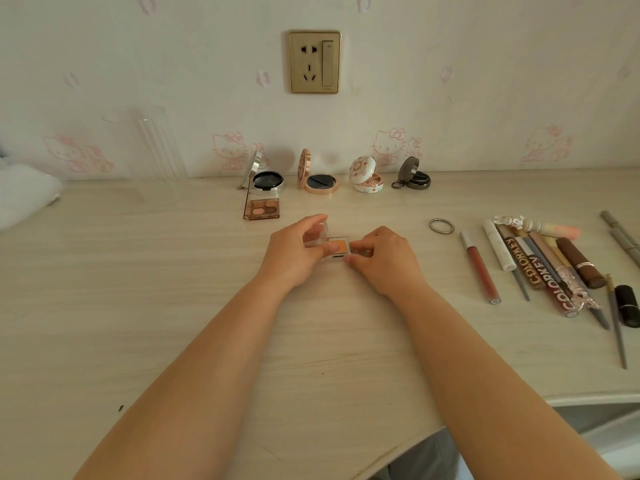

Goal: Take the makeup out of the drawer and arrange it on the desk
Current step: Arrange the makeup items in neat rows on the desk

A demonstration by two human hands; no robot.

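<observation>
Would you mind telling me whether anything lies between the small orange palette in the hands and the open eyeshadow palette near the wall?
Nothing visible does. Bare desk separates the orange palette, held by the left hand and right hand, from the eyeshadow palette.

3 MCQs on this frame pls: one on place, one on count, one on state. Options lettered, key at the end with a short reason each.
1. Where does the metal ring lie?
A. left of the lip products
B. inside a compact
C. beside the wall socket

2. How many round compacts stand open along the wall?
A. two
B. four
C. six

3. What state is the small clear case in?
A. shut, lying alone
B. open, held by both hands
C. open, upside down

Key: 1 A, it rests on the desk left of the red lip gloss. 2 B, four lids are raised. 3 B, left hand holds the raised lid and right hand the base; an orange pan shows.
</observation>
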